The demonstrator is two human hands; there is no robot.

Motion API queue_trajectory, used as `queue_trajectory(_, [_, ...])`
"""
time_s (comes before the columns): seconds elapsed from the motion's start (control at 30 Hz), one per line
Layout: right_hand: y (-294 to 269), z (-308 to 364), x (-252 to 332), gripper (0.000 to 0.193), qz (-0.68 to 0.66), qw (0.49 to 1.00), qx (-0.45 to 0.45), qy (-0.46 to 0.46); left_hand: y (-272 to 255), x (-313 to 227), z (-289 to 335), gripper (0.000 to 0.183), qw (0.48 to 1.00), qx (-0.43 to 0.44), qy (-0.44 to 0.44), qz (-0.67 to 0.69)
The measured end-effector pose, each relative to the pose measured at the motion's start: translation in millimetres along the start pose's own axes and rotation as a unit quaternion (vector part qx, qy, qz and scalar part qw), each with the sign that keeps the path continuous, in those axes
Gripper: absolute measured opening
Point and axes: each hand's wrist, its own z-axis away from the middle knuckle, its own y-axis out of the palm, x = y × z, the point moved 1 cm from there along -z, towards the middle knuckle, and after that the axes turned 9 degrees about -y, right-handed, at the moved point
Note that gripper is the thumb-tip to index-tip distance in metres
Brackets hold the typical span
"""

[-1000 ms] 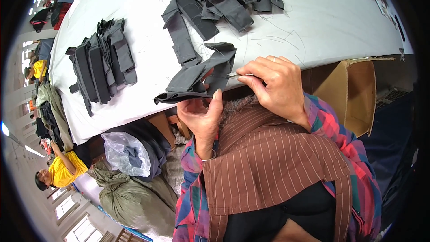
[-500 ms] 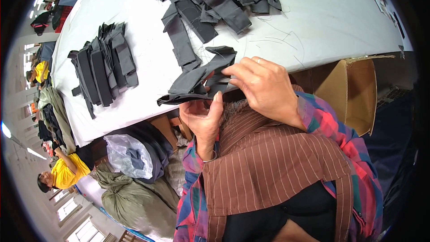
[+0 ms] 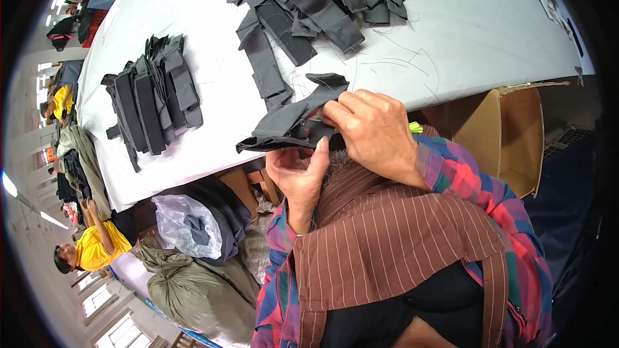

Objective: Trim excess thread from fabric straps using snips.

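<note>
A folded dark grey fabric piece (image 3: 284, 122) is held up at the near edge of the white table. My left hand (image 3: 300, 171) grips it from below, thumb upward and fingers partly hidden under the cloth. With fingers curled in, my right hand (image 3: 374, 132) pinches the same piece at its right side; its fingertips are partly hidden. Just beyond, another dark grey strip (image 3: 263, 64) lies on the table, and its near end meets the held piece. Loose threads cling around the cloth.
A neat stack of grey strips (image 3: 151, 100) lies to the left, a loose heap (image 3: 316, 0) at the far side. An open cardboard box (image 3: 512, 142) stands below the edge at right. Plastic-wrapped cloth (image 3: 187, 225) and an olive sack (image 3: 200, 296) sit lower left. A person in yellow (image 3: 97, 245) is beyond.
Both hands and the held cloth have shifted slightly right in the picture. My right hand has closed in on the cloth. A small bright yellow-green thing now shows behind my right wrist.
</note>
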Motion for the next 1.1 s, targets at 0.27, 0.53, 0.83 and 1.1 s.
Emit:
queue_trajectory(0.27, [-13.7,4.0,-10.0,0.009,-0.207,0.976,0.012,0.063,-5.9,-23.0,-18.0,0.036,0.995,0.072,-0.056,0.033])
queue_trajectory(0.53, [-19.6,8.7,-24.4,0.015,-0.335,0.935,-0.042,0.108,-20.6,-13.8,-23.3,0.025,0.965,0.110,-0.213,0.106])
queue_trajectory(0.83, [-4.9,-2.2,-23.3,0.022,-0.139,0.987,-0.061,-0.050,-14.5,-12.9,-19.5,0.034,0.927,0.175,-0.252,0.216])
queue_trajectory(1.1, [-0.2,-3.9,-23.8,0.023,-0.065,0.994,-0.068,-0.064,-13.0,-10.6,-19.2,0.031,0.923,0.179,-0.260,0.221])
